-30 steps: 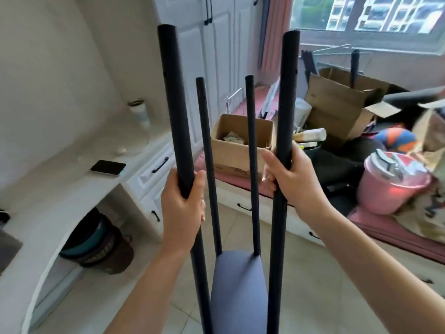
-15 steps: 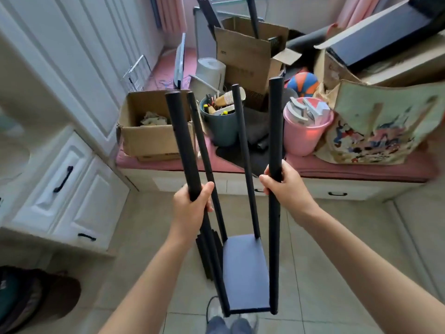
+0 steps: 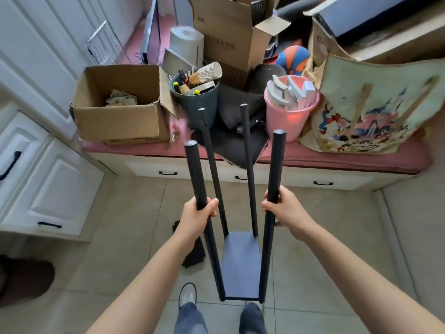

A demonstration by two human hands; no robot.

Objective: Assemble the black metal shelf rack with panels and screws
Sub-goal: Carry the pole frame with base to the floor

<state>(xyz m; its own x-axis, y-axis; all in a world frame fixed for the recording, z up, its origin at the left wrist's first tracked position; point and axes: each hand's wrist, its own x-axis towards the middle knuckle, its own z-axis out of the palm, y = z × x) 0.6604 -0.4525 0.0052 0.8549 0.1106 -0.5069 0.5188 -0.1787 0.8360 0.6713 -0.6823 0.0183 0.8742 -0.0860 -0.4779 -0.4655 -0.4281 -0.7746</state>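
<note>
The black shelf rack stands upright on the tiled floor in front of me: several black poles rise from one dark bottom panel (image 3: 240, 266). My left hand (image 3: 196, 219) grips the near left pole (image 3: 195, 174) below its top. My right hand (image 3: 285, 209) grips the near right pole (image 3: 275, 165) at about the same height. The two far poles (image 3: 246, 150) stand free between my hands. More black panels (image 3: 192, 251) lie on the floor just left of the rack, partly hidden by my left forearm.
A pink-cushioned bench (image 3: 337, 156) with drawers runs behind the rack, crowded with a cardboard box (image 3: 115, 121), a dark bin (image 3: 195, 104), a pink bucket (image 3: 292, 114) and a printed bag (image 3: 375, 112). White cabinets (image 3: 45, 186) stand at left. My feet (image 3: 187, 297) are at the rack's base.
The view has tilted down and the rack now sits lower, its base near my feet. Both hands have kept their grip on the near poles.
</note>
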